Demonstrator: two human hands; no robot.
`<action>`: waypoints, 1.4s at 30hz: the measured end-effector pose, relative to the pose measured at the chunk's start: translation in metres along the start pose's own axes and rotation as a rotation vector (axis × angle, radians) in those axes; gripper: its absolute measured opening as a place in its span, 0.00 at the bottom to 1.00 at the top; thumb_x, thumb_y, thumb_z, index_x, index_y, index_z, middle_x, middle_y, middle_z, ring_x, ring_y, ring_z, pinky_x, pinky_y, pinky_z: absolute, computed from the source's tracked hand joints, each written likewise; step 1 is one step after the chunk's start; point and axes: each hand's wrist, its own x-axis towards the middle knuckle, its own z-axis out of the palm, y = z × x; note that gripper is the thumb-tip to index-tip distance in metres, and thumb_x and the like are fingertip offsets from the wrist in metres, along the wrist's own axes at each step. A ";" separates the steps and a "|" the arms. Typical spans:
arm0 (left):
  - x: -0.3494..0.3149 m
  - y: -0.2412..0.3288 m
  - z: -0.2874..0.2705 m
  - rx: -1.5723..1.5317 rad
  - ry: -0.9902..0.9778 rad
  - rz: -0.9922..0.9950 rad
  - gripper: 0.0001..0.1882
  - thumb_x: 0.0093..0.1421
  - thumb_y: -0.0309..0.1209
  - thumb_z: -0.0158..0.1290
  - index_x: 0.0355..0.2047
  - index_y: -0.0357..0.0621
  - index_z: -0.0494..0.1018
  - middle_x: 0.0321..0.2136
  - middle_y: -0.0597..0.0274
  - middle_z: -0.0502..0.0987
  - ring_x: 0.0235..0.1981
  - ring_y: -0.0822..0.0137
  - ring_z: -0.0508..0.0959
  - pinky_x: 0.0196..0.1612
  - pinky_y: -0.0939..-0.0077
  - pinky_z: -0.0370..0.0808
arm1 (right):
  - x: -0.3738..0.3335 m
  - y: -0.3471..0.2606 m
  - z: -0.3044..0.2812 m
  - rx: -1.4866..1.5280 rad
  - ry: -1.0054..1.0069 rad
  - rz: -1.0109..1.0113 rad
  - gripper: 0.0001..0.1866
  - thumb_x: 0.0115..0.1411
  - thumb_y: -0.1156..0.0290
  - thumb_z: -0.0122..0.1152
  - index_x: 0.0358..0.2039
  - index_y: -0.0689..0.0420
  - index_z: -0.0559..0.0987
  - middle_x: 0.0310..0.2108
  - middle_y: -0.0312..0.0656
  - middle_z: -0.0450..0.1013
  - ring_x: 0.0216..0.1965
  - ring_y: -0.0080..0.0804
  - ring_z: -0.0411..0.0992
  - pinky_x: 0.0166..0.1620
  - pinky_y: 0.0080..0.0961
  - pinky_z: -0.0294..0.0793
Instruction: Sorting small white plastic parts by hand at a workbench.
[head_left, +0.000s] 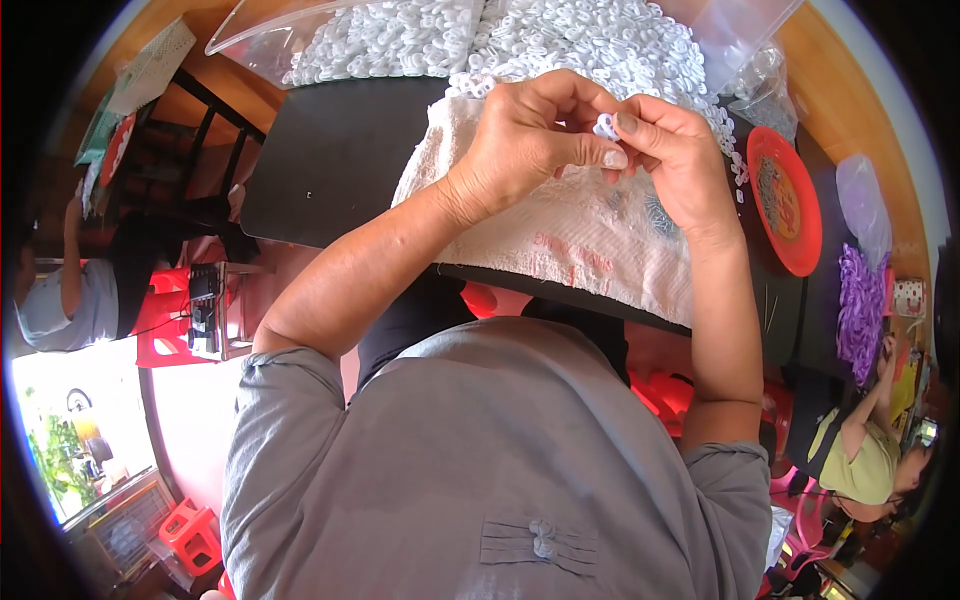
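Note:
A small white looped piece (604, 127) with a dark mark sits between my two hands, above the towel. My left hand (535, 135) is closed around it, thumb stretched toward my other fingertips. My right hand (675, 150) pinches at the same piece with thumb and fingers. Parts of the piece are hidden by the fingers. Below the hands lies a white terry towel (500, 235) with red printing. Thin grey metal bits (658, 215) rest on the towel beside my right wrist.
A heap of similar white pieces (590, 45) fills the far side, partly in a clear plastic bin (250, 35). A red plate (808, 235) of small metal bits stands right on the black table (320, 165). Beyond are a purple bundle (860, 310) and a person (860, 460); another person (75, 300) is left.

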 end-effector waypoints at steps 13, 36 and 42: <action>0.001 0.002 -0.001 0.014 0.127 -0.052 0.10 0.55 0.27 0.63 0.34 0.36 0.74 0.22 0.66 0.76 0.22 0.80 0.74 0.19 0.88 0.66 | -0.002 0.001 0.001 -0.012 0.072 -0.120 0.12 0.64 0.67 0.54 0.34 0.63 0.77 0.22 0.35 0.71 0.25 0.23 0.70 0.32 0.17 0.64; -0.002 0.002 -0.005 -0.056 0.140 -0.106 0.08 0.54 0.30 0.58 0.28 0.37 0.73 0.17 0.66 0.72 0.17 0.79 0.69 0.17 0.85 0.62 | -0.005 0.004 0.013 -0.136 0.328 -0.236 0.10 0.63 0.68 0.56 0.34 0.63 0.78 0.21 0.33 0.69 0.25 0.21 0.69 0.29 0.16 0.61; -0.001 0.001 -0.003 -0.025 0.156 -0.140 0.07 0.55 0.29 0.57 0.28 0.37 0.73 0.18 0.66 0.72 0.17 0.78 0.70 0.18 0.85 0.64 | -0.003 0.002 0.014 -0.135 0.307 -0.256 0.10 0.63 0.68 0.56 0.34 0.63 0.78 0.22 0.34 0.70 0.25 0.22 0.69 0.29 0.16 0.62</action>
